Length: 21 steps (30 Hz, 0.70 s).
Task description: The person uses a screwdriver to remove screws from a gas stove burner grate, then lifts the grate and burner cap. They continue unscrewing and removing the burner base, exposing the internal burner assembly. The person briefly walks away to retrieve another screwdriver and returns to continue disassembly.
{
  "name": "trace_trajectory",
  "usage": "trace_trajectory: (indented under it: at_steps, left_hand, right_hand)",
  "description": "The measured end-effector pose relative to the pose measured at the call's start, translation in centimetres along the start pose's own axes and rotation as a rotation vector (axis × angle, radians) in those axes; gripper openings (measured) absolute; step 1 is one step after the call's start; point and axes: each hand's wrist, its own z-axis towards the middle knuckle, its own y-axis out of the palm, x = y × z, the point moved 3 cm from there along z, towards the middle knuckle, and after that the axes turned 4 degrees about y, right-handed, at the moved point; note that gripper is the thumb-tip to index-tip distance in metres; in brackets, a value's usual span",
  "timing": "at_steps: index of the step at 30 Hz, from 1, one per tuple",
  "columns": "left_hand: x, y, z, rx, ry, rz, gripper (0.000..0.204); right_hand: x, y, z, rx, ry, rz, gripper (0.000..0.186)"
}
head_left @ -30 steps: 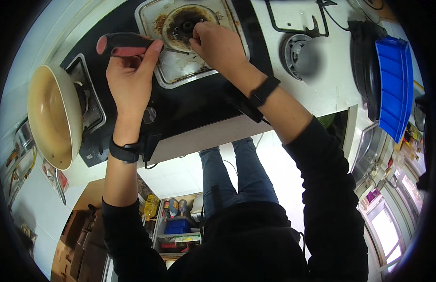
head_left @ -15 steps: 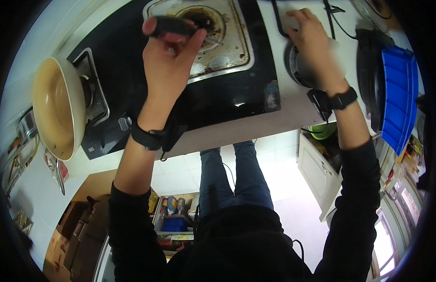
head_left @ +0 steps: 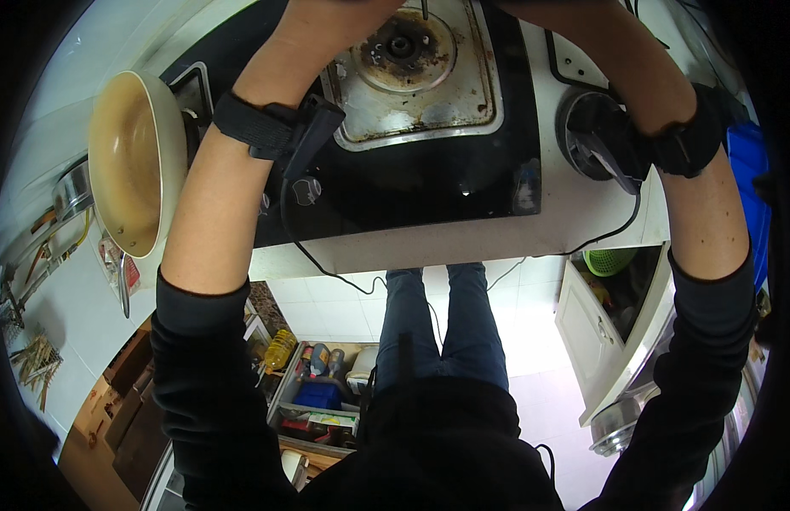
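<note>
My left hand reaches to the top edge over the dirty metal burner tray of the black gas hob, its fingers out of frame. My right hand is also cut off at the top, right of the tray; what either holds is hidden. A thin dark rod shows at the top edge above the round, stained burner recess. A dark round burner part lies under my right wrist on the white counter, beside a black pan support.
A cream frying pan sits at the left, near a steel pot. A blue plastic tray is at the right. Below are an open cabinet door, a green basket and a drawer of bottles and containers.
Both hands have moved forward to the top edge, out of full view. The screwdriver that was in my left hand has left view, except perhaps the rod. My right hand earlier moved rightward from the burner.
</note>
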Motion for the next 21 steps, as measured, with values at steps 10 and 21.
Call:
trace_trajectory:
  at_steps: [10, 21]
  left_hand:
    - [-1.5, 0.9, -0.8, 0.036, 0.109, -0.049, 0.020]
    - [-2.5, 1.1, -1.2, -0.007, 0.092, -0.028, 0.024]
  right_hand:
    - [0.3, 1.1, -0.4, -0.119, 0.132, 0.017, 0.040]
    - [0.0, 1.7, -0.7, -0.113, 0.116, 0.010, 0.039]
